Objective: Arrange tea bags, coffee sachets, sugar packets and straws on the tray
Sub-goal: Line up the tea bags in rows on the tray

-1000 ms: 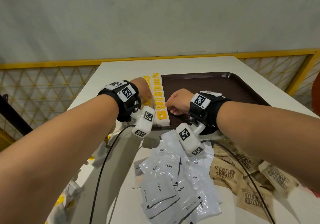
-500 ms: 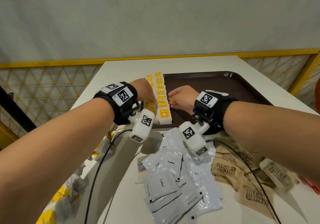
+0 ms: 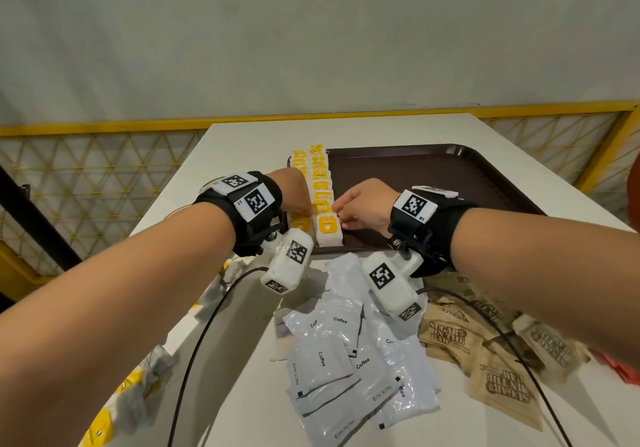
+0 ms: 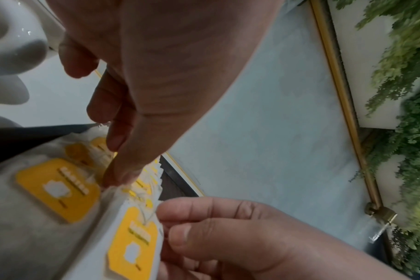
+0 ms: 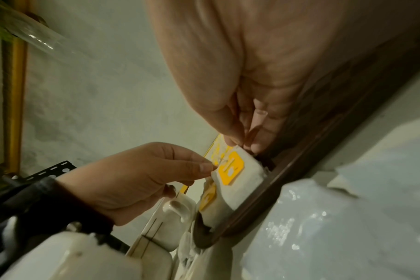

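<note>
- Both hands meet at the tea bags (image 3: 322,190) lined along the brown tray (image 3: 433,176)'s left edge; from the head view the left hand (image 3: 294,190) is mostly hidden behind its wristband, the right hand (image 3: 363,206) curled.
- Coffee sachets (image 3: 346,360) and sugar packets (image 3: 485,353) lie on the surface (image 3: 249,360); straws are unseen.
- Left wrist view: blurred fingertips (image 4: 117,174) press a bag edge.
- Right wrist view: thumb and fingers pinch the nearest tea bag (image 5: 240,176).

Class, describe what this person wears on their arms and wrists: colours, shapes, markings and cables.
Both forearms are bare, with no sleeves. Each wrist carries a black strap: left strap, right strap. White plates with black square-pattern markers sit on top, lettered L1 and R1. A white boxy camera with similar markers hangs below each wrist, left camera and right camera, each trailing a black cable.
</note>
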{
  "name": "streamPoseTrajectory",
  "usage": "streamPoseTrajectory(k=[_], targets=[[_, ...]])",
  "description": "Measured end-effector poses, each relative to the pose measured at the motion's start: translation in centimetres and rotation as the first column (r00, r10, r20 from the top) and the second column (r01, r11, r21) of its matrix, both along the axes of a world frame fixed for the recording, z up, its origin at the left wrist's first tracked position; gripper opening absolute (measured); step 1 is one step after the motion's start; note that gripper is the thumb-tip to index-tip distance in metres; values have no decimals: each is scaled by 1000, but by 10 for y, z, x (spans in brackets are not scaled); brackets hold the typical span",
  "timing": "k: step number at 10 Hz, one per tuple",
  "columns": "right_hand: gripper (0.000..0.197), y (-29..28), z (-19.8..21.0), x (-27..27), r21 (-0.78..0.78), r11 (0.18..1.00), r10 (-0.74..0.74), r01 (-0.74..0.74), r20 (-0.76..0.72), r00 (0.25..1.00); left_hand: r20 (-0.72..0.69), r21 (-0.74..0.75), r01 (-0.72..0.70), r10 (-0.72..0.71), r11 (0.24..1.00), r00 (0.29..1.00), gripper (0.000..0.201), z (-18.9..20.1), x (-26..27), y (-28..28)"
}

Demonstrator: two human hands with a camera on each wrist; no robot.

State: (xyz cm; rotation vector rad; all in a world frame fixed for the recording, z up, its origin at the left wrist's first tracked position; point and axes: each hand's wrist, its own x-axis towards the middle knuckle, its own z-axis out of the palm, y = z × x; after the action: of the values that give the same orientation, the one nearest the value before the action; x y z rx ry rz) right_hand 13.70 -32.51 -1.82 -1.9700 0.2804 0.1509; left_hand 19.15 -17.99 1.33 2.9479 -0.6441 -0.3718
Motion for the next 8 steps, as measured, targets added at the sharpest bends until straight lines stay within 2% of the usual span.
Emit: streamPoseTrajectory(k=[3,6,7,8], targets=[[26,4,4,-2,73,997,-16,21,-70,997,-19,67,18,-17,998,1000,36,-1,3,-6],[19,-1,2,-6,104,994,-20,22,-16,1000,-12,79,-17,18,997,1000,35,-4,6,-11],[22,-3,5,-10,38,999,12,-12,-8,1000,-16,88,-16,17,996,1000,36,-5,8,-12],[23,-1,8,-16,-67,989,130,-133,-43,991,-11,87,-5,6,996,1000,37,-5,9,-12]])
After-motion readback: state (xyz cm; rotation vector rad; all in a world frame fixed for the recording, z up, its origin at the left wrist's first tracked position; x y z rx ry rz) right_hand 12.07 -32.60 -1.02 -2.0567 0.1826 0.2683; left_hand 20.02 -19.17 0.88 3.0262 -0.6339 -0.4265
